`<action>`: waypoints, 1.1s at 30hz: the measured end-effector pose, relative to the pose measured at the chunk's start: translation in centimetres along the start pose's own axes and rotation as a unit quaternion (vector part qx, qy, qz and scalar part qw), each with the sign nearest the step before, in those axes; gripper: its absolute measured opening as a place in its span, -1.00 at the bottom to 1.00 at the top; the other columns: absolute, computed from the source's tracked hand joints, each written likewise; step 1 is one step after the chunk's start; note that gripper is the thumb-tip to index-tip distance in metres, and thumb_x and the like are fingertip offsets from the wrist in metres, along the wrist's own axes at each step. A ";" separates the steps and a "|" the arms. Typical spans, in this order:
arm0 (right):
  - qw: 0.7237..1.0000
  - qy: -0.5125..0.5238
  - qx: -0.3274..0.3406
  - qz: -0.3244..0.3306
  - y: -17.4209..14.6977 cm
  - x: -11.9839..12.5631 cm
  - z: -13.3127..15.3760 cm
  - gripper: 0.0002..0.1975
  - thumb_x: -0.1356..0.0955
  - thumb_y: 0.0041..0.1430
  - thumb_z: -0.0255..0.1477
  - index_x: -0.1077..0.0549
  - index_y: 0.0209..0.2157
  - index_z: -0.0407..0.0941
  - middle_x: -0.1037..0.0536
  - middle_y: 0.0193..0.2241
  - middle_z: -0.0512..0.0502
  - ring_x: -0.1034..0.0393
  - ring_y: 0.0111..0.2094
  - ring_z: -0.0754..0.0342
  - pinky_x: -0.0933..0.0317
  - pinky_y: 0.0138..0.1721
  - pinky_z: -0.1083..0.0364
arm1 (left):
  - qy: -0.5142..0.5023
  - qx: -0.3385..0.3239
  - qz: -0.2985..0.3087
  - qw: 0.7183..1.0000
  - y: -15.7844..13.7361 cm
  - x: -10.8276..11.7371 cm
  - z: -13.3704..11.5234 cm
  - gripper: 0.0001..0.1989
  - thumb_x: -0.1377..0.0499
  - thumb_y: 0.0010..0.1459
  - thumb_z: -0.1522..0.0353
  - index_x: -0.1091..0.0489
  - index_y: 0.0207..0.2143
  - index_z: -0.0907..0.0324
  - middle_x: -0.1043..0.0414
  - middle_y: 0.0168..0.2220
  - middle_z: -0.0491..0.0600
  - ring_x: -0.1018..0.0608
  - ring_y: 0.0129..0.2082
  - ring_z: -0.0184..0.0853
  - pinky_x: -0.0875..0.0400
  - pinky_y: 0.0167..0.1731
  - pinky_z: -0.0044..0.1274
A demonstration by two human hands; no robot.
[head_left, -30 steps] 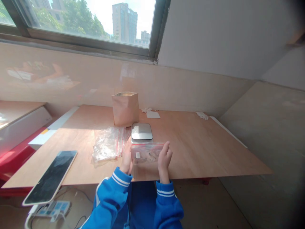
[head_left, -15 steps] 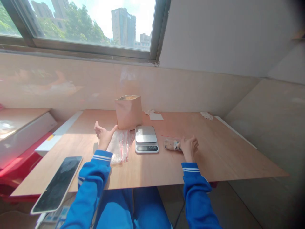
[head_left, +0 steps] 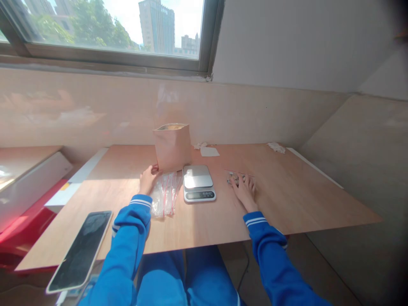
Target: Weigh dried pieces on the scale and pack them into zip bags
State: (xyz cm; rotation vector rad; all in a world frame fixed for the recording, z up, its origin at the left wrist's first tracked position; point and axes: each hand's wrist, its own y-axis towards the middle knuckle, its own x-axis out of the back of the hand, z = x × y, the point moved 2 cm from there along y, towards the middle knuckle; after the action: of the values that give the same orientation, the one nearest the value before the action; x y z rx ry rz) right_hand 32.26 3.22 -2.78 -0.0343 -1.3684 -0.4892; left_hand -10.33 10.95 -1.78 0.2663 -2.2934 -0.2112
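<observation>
My right hand (head_left: pixel 245 190) lies palm down with its fingers spread over a small clear zip bag (head_left: pixel 233 177), which holds brownish and dark pieces; the hand hides much of it. My left hand (head_left: pixel 148 179) is at the lower left corner of an upright brown paper bag (head_left: pixel 172 147), its fingers curled together. Whether anything is between those fingers is hidden. Beside that hand lies a stack of flat clear zip bags (head_left: pixel 165 195) with red seal lines. Between my hands stands a white digital kitchen scale (head_left: pixel 199 183) with a bare metal plate.
A phone-like device with a dark screen (head_left: pixel 81 248) juts over the table's front left edge. Behind the scale are a white card (head_left: pixel 209 151) and crumpled tissue (head_left: pixel 200 145). More tissue (head_left: pixel 276 147) lies at the back right. A wall and window rise behind the wooden table (head_left: pixel 296 191).
My left hand has come in toward the paper bag and curled its fingers. My right hand has turned palm down onto the filled zip bag, which now lies farther back. The view has shifted slightly.
</observation>
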 end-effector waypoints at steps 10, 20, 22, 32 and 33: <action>0.956 0.198 0.213 -0.017 -2.9 4.0 8.8 -0.42 -0.14 0.32 -0.28 0.03 0.31 -0.11 0.23 0.36 -0.28 0.39 0.36 -0.17 0.18 0.27 -0.25 | -0.058 0.038 0.008 0.998 1.3 -1.2 -1.1 -0.51 -0.20 0.03 0.15 -0.34 0.02 0.11 -0.52 -0.06 0.07 -0.49 -0.01 -0.11 -0.23 0.01 -0.34; 0.867 0.241 0.430 -0.070 -6.8 11.1 19.4 -0.54 -0.11 0.35 -0.41 -0.12 0.25 -0.10 -0.14 0.26 -0.19 0.14 0.33 -0.04 0.05 0.30 -0.12 | -0.092 -0.039 0.005 0.995 -0.6 -0.2 -2.2 -0.65 -0.07 0.08 0.33 -0.32 -0.04 0.12 -0.52 -0.13 -0.01 -0.52 -0.15 -0.22 -0.35 -0.15 -0.47; 0.865 0.216 0.447 -0.075 -7.3 10.5 19.6 -0.63 -0.11 0.35 -0.46 -0.34 0.09 -0.12 -0.37 0.09 -0.21 -0.07 0.24 -0.06 -0.03 0.26 -0.13 | -0.091 -0.053 -0.001 0.994 -0.8 -0.2 -2.3 -0.67 -0.03 0.09 0.36 -0.33 -0.07 0.13 -0.51 -0.13 -0.03 -0.52 -0.17 -0.26 -0.35 -0.14 -0.47; 0.919 0.201 0.336 0.041 -8.3 8.8 19.5 -0.70 -0.18 0.24 -0.53 -0.49 -0.13 -0.22 -0.58 -0.26 -0.28 -0.48 -0.27 -0.07 -0.37 -0.24 0.03 | -0.038 -0.160 -0.031 0.986 -0.9 -0.5 -2.2 -0.58 0.00 0.08 0.48 -0.33 0.02 0.19 -0.40 -0.03 0.08 -0.41 0.02 -0.20 -0.28 0.04 -0.38; 0.921 0.212 0.326 0.020 -8.0 8.6 19.9 -0.68 -0.20 0.23 -0.52 -0.46 -0.06 -0.22 -0.56 -0.18 -0.30 -0.47 -0.18 -0.10 -0.38 -0.18 0.00 | -0.032 -0.163 -0.029 0.986 -0.9 -0.5 -2.2 -0.56 0.00 0.07 0.49 -0.33 0.03 0.19 -0.40 -0.03 0.08 -0.41 0.02 -0.20 -0.28 0.04 -0.38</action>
State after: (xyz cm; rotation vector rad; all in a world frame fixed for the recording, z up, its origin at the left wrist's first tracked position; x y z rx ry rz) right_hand 11.99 -0.67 7.56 0.5598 -1.0404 0.0196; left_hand -8.25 10.07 -0.92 0.1585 -2.2720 -0.6265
